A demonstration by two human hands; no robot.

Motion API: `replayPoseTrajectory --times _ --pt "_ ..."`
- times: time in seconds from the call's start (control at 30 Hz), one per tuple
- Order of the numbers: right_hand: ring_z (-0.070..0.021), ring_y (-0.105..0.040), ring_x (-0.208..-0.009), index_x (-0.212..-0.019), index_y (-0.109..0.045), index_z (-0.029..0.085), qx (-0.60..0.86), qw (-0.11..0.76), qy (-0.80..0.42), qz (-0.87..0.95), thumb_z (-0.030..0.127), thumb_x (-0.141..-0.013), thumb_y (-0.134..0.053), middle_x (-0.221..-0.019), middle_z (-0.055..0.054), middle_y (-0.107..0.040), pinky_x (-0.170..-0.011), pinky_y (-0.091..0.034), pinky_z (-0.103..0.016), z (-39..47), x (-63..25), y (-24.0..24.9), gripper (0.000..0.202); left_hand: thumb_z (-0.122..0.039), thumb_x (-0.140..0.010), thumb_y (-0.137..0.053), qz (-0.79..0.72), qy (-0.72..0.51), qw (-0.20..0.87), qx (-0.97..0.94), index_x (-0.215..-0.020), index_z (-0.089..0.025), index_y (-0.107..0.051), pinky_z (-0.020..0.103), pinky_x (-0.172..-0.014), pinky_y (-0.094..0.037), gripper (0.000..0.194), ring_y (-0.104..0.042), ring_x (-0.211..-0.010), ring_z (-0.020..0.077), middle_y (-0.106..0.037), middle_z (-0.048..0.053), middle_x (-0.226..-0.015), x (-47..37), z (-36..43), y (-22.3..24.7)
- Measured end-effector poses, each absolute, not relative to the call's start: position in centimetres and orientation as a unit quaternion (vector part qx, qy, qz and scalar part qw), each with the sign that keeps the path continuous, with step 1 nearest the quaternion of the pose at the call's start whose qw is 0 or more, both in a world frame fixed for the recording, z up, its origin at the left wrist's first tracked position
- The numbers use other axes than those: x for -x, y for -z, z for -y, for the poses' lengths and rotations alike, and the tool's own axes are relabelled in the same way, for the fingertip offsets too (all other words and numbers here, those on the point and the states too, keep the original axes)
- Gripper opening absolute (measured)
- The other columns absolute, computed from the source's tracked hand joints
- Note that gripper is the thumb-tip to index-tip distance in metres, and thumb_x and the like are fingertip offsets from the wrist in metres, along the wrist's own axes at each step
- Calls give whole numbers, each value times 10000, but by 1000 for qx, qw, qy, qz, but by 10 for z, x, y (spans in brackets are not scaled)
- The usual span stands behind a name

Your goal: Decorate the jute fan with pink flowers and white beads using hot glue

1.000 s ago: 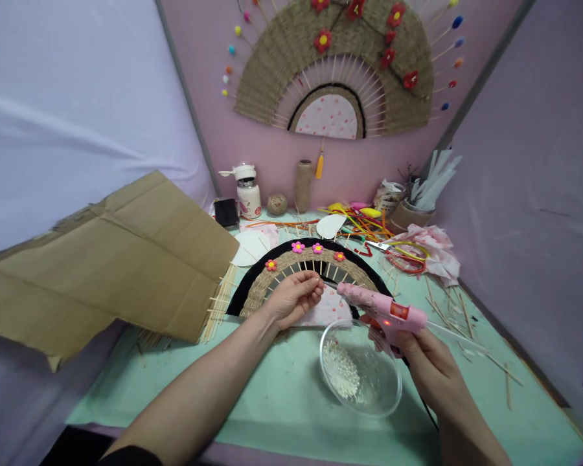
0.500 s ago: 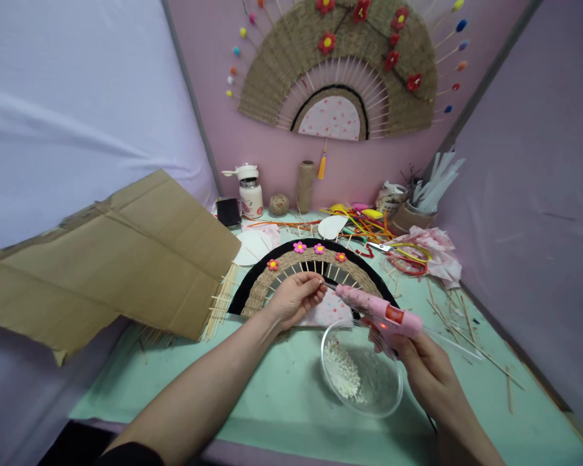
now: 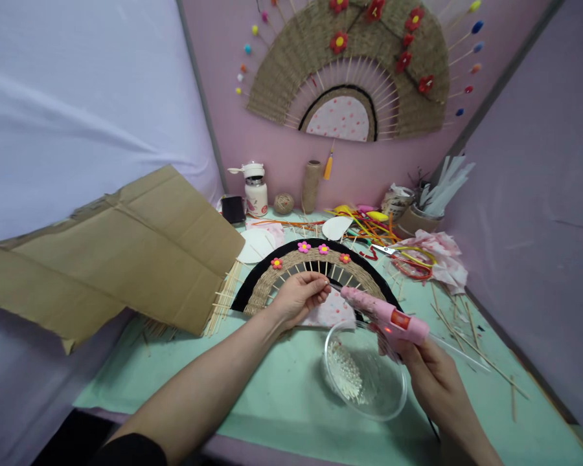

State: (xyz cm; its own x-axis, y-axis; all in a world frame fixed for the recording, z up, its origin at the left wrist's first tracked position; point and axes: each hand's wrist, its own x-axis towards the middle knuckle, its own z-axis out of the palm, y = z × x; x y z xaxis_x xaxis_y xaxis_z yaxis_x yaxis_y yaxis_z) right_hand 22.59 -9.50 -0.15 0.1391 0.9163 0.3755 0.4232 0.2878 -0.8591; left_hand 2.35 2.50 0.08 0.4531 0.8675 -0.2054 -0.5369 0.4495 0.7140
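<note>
My right hand (image 3: 422,362) grips the glue gun (image 3: 383,312); I should dab lightly, clear of my left hand (image 3: 300,299), pinching a tiny pale bit (image 3: 327,283).

Tipped pink glue gun (image 3: 387,316) slightly steeper with right hand (image 3: 430,369), dropping its rear end. Brought it a touch nearer fingertips of left hand (image 3: 302,299) than a second ago. Turned head view slightly left, leaving wall fan (image 3: 315,55) and cardboard (image 3: 126,243) farther right in frame.
</note>
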Motion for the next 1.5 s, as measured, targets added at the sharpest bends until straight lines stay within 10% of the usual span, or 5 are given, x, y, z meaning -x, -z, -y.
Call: replayPoseTrajectory --times 1.23,1.5 --pt "-212 -688 -667 -901 -765 195 586 506 -262 576 509 -851 -590 -830 -77 -772 -582 -563 -274 98 -228 3 363 -296 -501 -914 -286 -440 801 -287 -705 -82 -659 177 -520 -427 390 -552 -516 63 -637 27 -580 -25 -25 0" --pt "-185 -637 -649 -979 -746 202 512 610 -347 495 445 -888 -595 -896 -93 -749 -529 -485 -273 99 -225 6 301 -303 -499 -913 -288 -440 798 -295 -692 -84 -650 167 -518 -427 393 -548 -507 56 -642 27 -594 -25 -25 -2"
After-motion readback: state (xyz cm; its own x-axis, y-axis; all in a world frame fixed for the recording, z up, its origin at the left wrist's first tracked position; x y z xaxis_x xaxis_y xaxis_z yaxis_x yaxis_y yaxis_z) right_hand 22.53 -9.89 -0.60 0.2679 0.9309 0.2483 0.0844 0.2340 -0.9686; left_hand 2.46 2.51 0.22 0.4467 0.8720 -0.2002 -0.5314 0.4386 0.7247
